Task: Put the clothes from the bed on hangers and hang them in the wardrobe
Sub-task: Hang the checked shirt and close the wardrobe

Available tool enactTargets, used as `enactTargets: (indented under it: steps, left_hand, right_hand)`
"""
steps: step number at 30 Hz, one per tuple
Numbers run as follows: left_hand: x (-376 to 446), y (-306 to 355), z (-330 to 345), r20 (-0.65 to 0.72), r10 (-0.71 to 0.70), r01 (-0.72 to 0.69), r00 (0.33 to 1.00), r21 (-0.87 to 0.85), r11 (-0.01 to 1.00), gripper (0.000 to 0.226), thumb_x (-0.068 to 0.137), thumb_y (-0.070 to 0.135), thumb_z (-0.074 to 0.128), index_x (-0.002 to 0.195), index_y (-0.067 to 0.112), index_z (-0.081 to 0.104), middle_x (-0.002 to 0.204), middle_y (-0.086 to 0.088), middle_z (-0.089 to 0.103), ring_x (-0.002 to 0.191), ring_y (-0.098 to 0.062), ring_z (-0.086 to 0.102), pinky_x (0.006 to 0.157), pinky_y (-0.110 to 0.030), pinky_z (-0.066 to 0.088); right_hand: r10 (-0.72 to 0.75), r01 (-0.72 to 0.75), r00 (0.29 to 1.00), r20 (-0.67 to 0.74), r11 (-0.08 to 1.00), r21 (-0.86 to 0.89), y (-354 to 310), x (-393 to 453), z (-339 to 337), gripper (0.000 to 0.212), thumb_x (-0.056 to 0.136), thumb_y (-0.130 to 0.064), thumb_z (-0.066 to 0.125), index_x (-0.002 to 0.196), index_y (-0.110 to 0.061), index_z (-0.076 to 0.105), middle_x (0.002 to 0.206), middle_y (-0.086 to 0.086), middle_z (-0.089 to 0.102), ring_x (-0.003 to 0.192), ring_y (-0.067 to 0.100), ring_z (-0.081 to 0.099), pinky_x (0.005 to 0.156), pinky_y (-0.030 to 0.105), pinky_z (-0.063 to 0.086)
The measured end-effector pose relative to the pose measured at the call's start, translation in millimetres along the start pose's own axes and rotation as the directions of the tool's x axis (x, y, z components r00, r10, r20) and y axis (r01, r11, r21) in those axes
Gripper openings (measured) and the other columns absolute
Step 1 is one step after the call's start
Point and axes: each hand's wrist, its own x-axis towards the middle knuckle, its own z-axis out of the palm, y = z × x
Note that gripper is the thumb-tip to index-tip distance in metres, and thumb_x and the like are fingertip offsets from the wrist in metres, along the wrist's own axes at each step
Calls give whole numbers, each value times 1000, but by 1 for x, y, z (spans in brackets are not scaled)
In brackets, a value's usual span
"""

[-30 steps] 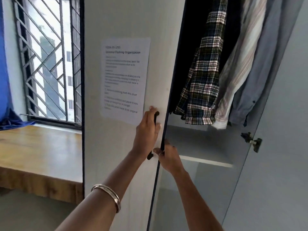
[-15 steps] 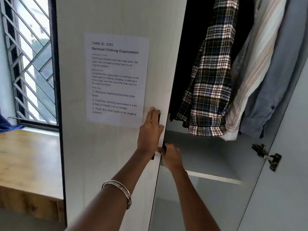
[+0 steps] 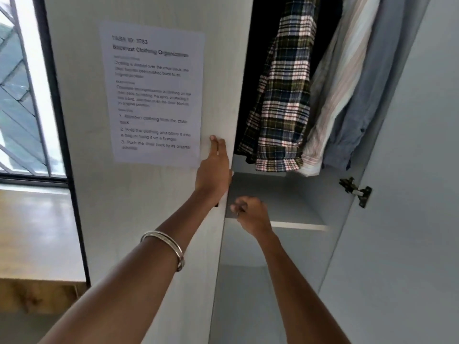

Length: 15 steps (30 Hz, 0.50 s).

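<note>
There is only one view, from the camera on the person's head. It looks forward and a little down along both forearms, very near to the pale grey wardrobe door (image 3: 154, 219). The open wardrobe inside, with a grey shelf (image 3: 285, 207), fills the right half. At the left edge it catches a barred window (image 3: 22, 95).

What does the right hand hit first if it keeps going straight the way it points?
Probably the left door's inner edge: the right hand points up-left at it, knuckles close. Depth unclear; it could pass behind, above the shelf.
</note>
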Motion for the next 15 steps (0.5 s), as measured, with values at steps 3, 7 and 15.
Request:
enactTargets:
  steps: [3, 7, 15]
  left_hand:
    - [-8, 23, -7, 18, -141, 141, 990, 16, 990, 87, 88, 25, 65, 151, 10, 7, 159, -14, 2, 131, -44, 36, 100, -53, 39]
    - [-31, 75, -14, -120, -96, 77, 988, -153, 985, 54, 84, 19, 66, 134, 14, 46, 143, -17, 36, 124, -39, 42, 98, -51, 41]
    - [-86, 229, -23, 90, 180, -18, 980, -853, 521, 9, 85, 7, 64, 87, 7, 72, 83, -12, 73, 67, -16, 65, 71, -32, 56]
  right_hand:
    - [-26, 34, 988, -152, 998, 49, 9, -27, -35, 9, 86, -8, 66, 93, -11, 71, 93, 7, 72, 91, 24, 68, 83, 43, 56]
    - [5, 38, 888, -460, 996, 85, 21, -70, -105, 15, 90, -19, 60, 83, -16, 72, 73, 2, 71, 75, 26, 68, 75, 47, 57]
    - [-314, 45, 338, -887, 947, -319, 46, -178, -263, 15, 92, -14, 57, 92, -8, 70, 81, 10, 68, 77, 32, 61, 69, 26, 37]
